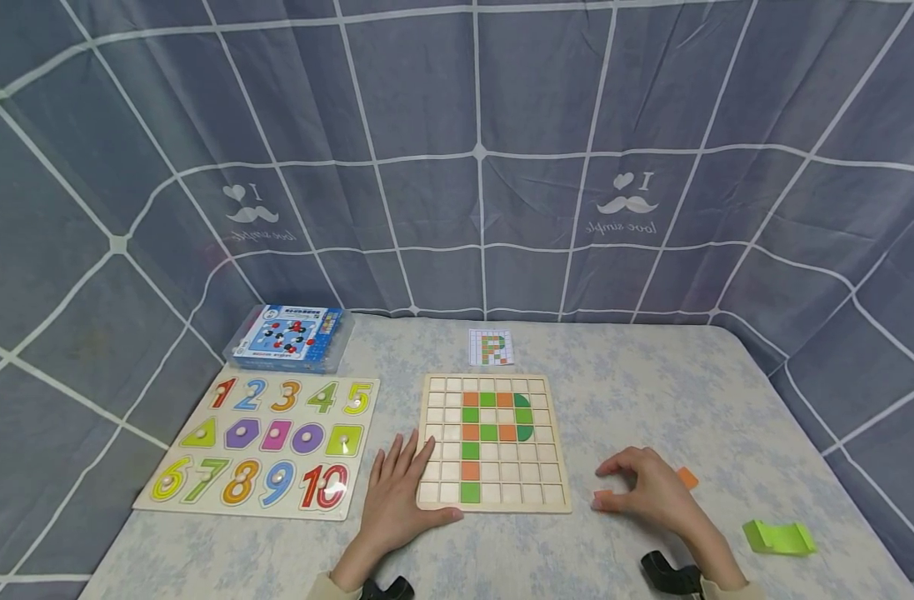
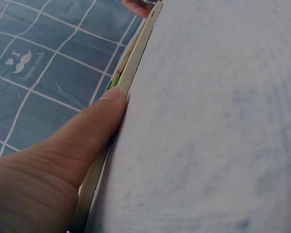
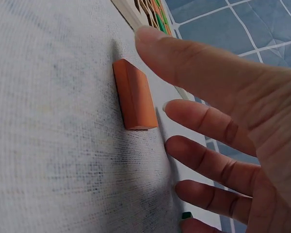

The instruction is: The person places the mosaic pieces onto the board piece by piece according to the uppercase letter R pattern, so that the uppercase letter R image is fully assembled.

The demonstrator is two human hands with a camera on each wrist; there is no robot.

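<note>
My left hand (image 1: 400, 496) rests spread along the left side of a wooden grid board (image 1: 561, 492). In the left wrist view its thumb (image 2: 94, 116) lies against the board's front edge. Green and orange tiles in the board form a letter P (image 1: 470, 451). My right hand (image 1: 644, 487) is over the cloth right of the board, thumb and fingers apart. In the right wrist view an orange tile (image 3: 136, 97) lies on the cloth near the thumb, with no finger gripping it. Another orange tile (image 1: 687, 477) lies beside the right hand, partly hidden by it.
Behind the board lies a small pattern card (image 1: 491, 347) showing a P. On the left are a number and shape puzzle board (image 1: 262, 446) and a boxed set (image 1: 287, 337). A light green holder (image 1: 779, 538) lies at the right. A grid-patterned curtain (image 1: 531, 208) surrounds the table.
</note>
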